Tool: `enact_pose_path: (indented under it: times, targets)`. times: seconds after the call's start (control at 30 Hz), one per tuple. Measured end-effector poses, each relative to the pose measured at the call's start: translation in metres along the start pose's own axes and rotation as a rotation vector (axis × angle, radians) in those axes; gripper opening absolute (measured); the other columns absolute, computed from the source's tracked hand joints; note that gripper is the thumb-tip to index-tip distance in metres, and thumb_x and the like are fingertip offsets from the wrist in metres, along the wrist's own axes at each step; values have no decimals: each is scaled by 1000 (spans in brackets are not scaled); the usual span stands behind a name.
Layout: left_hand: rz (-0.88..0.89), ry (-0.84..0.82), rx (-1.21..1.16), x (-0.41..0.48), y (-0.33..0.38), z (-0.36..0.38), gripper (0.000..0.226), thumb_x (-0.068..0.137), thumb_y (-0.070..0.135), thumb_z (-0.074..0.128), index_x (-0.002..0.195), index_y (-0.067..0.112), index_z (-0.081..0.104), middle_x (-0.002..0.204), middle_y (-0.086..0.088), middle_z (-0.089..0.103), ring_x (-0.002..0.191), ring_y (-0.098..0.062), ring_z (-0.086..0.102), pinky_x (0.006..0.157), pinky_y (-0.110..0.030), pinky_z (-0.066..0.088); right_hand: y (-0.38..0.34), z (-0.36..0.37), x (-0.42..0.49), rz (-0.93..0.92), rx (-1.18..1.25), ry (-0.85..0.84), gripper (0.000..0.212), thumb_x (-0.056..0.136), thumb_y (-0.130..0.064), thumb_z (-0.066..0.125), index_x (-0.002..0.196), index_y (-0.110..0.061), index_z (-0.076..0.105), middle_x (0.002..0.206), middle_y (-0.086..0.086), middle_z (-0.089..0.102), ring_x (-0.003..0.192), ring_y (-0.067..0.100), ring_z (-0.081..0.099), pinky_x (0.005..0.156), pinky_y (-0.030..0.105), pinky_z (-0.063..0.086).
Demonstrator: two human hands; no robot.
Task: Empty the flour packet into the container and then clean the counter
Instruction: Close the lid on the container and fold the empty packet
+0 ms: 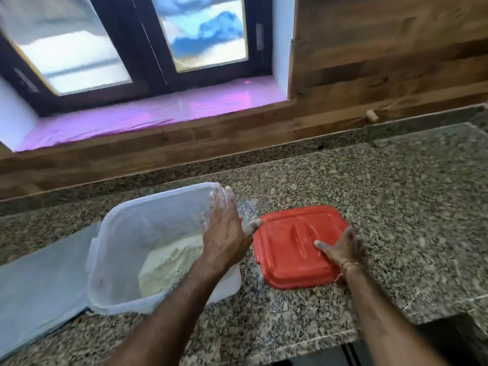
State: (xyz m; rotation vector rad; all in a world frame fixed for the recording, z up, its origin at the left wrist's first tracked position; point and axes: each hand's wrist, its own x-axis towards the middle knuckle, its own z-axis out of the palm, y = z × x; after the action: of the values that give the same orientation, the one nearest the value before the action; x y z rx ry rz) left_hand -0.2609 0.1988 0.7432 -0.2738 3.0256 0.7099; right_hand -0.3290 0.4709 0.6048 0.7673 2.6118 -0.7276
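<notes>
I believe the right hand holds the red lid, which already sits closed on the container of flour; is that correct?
Not quite. The head view shows the red lid lying on the counter right of the open container. The right hand does hold it, and flour is inside the container.

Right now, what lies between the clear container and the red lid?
In the head view, only a strip of granite counter; the left hand reaches over it, thumb near the edge of the red lid.
</notes>
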Motion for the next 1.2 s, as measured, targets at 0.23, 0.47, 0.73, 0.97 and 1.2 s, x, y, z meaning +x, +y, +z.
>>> enact_pose_path:
  times: [0.23, 0.47, 0.73, 0.97, 1.2]
  targets:
    - [-39, 28, 50, 0, 3, 0, 101, 94, 71, 43, 162, 24, -14, 167, 2, -29, 154, -16, -25, 125, -59, -5, -9, 13, -7, -61, 96, -24, 94, 62, -58, 89, 130, -13, 42, 143, 25, 38, 131, 44, 42, 106, 56, 41]
    - [-52, 35, 107, 1, 2, 0, 103, 93, 74, 43, 162, 22, -13, 168, 0, -28, 155, -18, -23, 124, -58, -8, 10, -13, -9, 12, 857, -262, 61, 64, -37, 93, 116, -18, 67, 107, 16, 76, 87, 37, 77, 76, 57, 63]
    - [-41, 99, -33, -3, -12, -49, 105, 79, 92, 11, 164, 30, 15, 172, 2, -3, 157, -14, -13, 125, -54, -8, -17, -126, -38, -199, 1278, -302, 45, 87, -25, 77, 131, -23, 67, 116, 15, 76, 90, 27, 78, 71, 54, 63]
    - [-108, 230, -1041, -38, -71, -134, 66, 93, 69, 52, 141, 25, 55, 137, -7, 65, 121, -28, 64, 104, -46, 52, -130, -110, -136, -442, 1196, -582, 60, 83, -16, 79, 137, -17, 54, 118, 17, 74, 103, 35, 74, 81, 55, 63]
    - [-380, 388, -1096, -68, -186, -138, 92, 72, 67, 78, 151, 31, 44, 135, -9, 65, 108, -24, 74, 82, -42, 63, -185, -31, -209, -608, 856, -391, 72, 82, -21, 82, 143, -17, 46, 121, 9, 68, 98, 19, 71, 84, 38, 62]
